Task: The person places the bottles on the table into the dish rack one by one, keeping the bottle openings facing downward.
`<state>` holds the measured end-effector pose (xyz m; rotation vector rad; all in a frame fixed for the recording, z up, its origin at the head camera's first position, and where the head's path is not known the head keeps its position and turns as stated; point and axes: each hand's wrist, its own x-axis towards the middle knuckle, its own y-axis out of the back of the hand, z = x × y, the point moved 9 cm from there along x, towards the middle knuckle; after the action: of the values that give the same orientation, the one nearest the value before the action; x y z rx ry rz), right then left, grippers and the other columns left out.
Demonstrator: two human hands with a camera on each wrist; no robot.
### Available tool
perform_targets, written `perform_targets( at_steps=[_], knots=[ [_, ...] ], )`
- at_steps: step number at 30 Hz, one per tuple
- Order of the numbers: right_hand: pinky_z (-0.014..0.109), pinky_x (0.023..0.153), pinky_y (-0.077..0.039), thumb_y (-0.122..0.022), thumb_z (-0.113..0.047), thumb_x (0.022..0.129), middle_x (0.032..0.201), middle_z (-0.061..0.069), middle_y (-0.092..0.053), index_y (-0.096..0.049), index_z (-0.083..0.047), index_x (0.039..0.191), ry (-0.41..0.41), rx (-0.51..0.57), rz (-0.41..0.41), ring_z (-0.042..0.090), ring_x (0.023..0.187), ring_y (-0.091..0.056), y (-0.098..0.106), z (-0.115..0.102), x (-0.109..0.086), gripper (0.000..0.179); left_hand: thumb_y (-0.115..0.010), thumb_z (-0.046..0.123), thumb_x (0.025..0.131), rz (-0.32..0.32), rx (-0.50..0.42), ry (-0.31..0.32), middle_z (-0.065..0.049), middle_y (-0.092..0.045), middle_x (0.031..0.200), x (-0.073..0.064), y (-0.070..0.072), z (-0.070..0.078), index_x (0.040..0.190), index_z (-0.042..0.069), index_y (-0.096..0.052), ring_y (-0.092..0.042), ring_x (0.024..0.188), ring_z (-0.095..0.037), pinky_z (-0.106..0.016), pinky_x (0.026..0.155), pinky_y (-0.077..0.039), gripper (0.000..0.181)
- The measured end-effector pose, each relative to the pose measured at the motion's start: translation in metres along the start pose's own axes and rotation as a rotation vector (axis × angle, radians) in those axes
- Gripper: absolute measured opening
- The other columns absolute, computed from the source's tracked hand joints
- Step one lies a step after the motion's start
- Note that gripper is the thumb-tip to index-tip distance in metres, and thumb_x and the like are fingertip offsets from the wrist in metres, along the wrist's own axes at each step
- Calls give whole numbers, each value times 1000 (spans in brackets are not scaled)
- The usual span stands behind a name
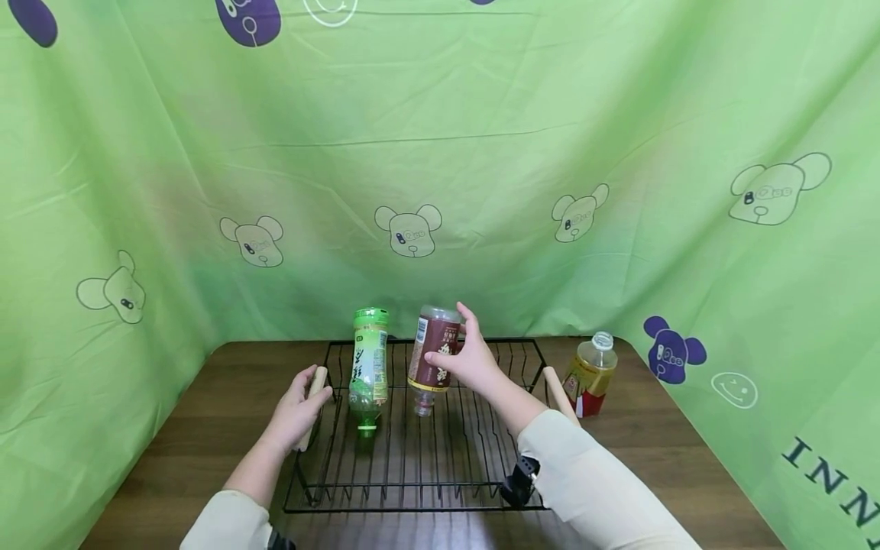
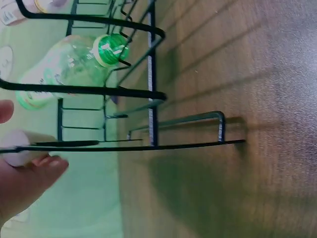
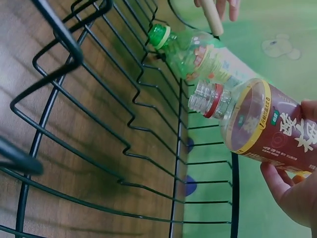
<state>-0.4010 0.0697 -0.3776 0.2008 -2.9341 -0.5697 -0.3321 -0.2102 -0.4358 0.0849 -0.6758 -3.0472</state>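
Note:
A black wire dish rack [image 1: 419, 486] with wooden handles stands on the table. My left hand [image 1: 294, 416] grips its left wooden handle [image 1: 318, 382]. My right hand [image 1: 474, 359] holds a clear bottle with a dark red label [image 1: 435, 347], neck down, over the middle of the rack; its mouth [image 3: 198, 99] is uncapped. Just left of it, a green bottle [image 1: 370, 367] leans upside down in the rack, its green cap [image 2: 111, 49] low among the wires.
To the right of the rack, an uncapped bottle with a gold and red label [image 1: 593, 370] stands upright on the brown table [image 1: 660, 458]. The right wooden handle [image 1: 560, 393] rises between it and the rack. A green printed cloth [image 1: 481, 153] hangs behind and at both sides.

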Motion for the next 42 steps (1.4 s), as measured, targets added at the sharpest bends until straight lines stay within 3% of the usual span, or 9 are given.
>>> perform_targets(
  at_steps=[8,13,33,42],
  knots=[
    [59,102,-45,-81,-15,75,148,26,-39,-11,-19,158,4,-12,-34,45,125,-52,-9,11,6,109,-37,19,104,-56,-19,31,-31,-10,159,9,-6,-14,156,-1,-1,-22,143,-50,-63,115,-27,66],
    [58,100,-47,-81,-12,75,147,28,-40,-11,-17,157,1,-19,-61,45,124,-53,-14,18,7,108,-31,16,105,-76,-46,58,-32,-6,160,12,-8,-21,156,-1,2,-16,145,-49,-61,118,-19,64],
    [58,98,-48,-82,-17,78,141,26,-49,-12,-19,158,-47,-128,-91,43,122,-55,-26,35,9,106,-31,14,105,-59,-81,32,-28,-5,161,14,-7,-24,156,-1,-1,-10,147,-46,-60,119,-14,61],
    [58,101,-46,-81,-21,79,142,30,-47,-4,-17,159,-45,-193,-103,46,124,-53,-29,34,10,111,-31,13,105,-53,-74,23,-29,-6,161,14,-7,-23,156,-2,-2,-10,147,-47,-60,119,-14,60]
  ],
)
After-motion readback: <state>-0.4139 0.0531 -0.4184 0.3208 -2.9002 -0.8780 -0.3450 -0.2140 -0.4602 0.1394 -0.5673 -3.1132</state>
